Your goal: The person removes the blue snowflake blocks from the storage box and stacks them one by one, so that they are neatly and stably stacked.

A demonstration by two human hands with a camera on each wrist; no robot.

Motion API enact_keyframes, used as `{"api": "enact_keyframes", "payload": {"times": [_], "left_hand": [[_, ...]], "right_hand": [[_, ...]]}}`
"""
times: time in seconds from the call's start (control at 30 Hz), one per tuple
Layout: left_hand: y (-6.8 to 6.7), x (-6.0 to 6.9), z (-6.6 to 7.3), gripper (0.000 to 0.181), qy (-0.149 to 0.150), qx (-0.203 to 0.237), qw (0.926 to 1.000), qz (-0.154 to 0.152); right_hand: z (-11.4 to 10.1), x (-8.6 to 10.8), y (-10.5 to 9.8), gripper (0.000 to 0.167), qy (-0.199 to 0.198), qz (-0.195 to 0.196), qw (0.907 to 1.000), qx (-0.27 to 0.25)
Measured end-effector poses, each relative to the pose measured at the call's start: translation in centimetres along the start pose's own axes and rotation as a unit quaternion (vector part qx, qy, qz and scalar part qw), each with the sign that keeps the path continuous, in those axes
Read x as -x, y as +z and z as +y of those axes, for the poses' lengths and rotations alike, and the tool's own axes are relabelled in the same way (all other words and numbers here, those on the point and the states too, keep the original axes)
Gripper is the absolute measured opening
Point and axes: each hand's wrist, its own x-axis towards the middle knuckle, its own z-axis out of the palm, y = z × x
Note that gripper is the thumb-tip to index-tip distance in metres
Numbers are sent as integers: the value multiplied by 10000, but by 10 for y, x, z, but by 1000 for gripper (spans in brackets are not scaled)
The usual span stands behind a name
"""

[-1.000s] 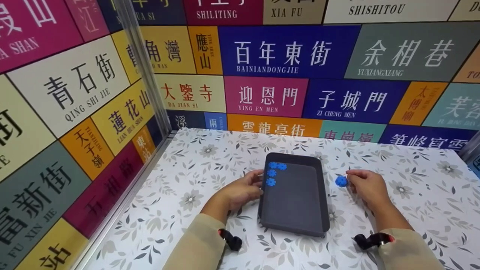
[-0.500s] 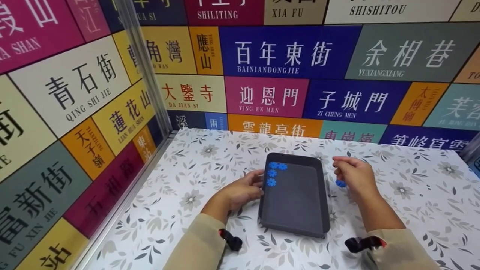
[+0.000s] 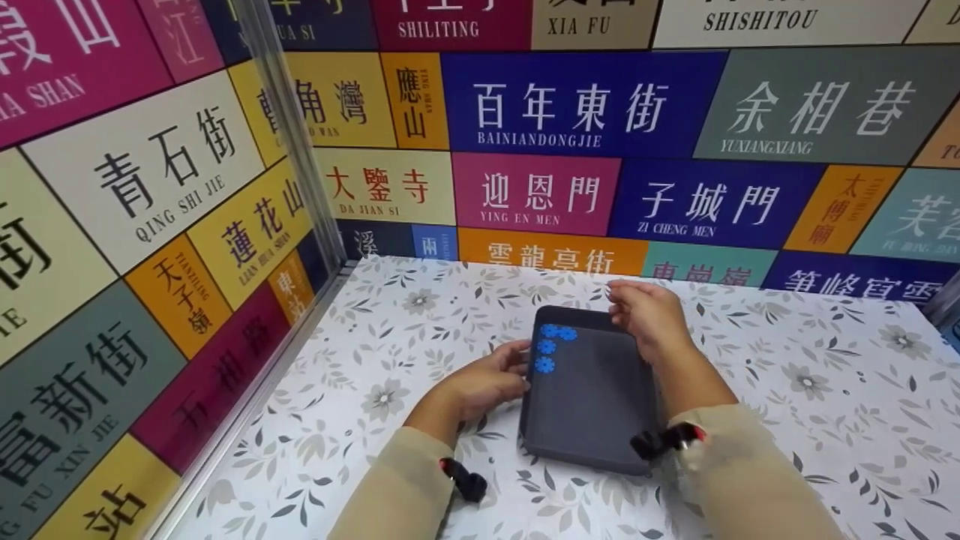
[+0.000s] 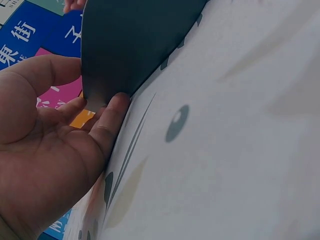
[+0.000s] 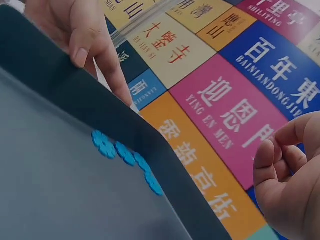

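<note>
In the head view, several blue flower-shaped discs [image 3: 547, 347] lie at the far-left corner inside the dark grey tray [image 3: 585, 420]. At the tray's left side, my left hand [image 3: 476, 382] holds the rim. The left wrist view shows its thumb at the tray's edge and its fingers [image 4: 117, 107] low against the outside wall. Over the tray's far-right part, my right hand [image 3: 649, 311] has its thumb and index finger drawn together. In the right wrist view this right hand [image 5: 295, 175] shows curled fingers, and no disc is visible between the tips.
A white leaf-patterned cloth [image 3: 825, 420] covers the table. Panels of coloured street-name signs [image 3: 570, 105] rise at the back and at the left, meeting at a clear corner strip [image 3: 292, 127]. The right forearm hides the tray's right edge.
My right hand has moved left and away from me, from beside a blue disc right of the tray to over its far-right part. The forearm now hides that spot. The left hand stays put.
</note>
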Motion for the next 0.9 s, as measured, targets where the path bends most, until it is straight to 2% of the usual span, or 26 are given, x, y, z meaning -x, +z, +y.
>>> {"api": "enact_keyframes", "payload": {"times": [0.07,0.17,0.3,0.4,0.53,0.73,0.9], "left_hand": [[0,0,0,85,12,-17,10000,10],[1,-1,0,85,26,-34,10000,22],[2,-1,-1,86,68,22,10000,-51],[2,-1,-2,87,117,49,9999,-93],[1,-1,-3,87,176,106,9998,-86],[0,-2,-3,86,84,35,10000,-23],[-1,-2,-2,86,11,34,10000,-1]], "right_hand": [[2,-11,8,9,72,45,10000,-8],[11,-24,15,15,126,172,9997,121],[31,-34,19,25,-87,396,9961,779],[45,-37,19,29,-432,472,9852,1587],[60,-41,20,32,-720,313,9670,2422],[71,-42,16,29,-512,-30,9463,3193],[76,-44,13,27,-477,-218,9321,3583]]}}
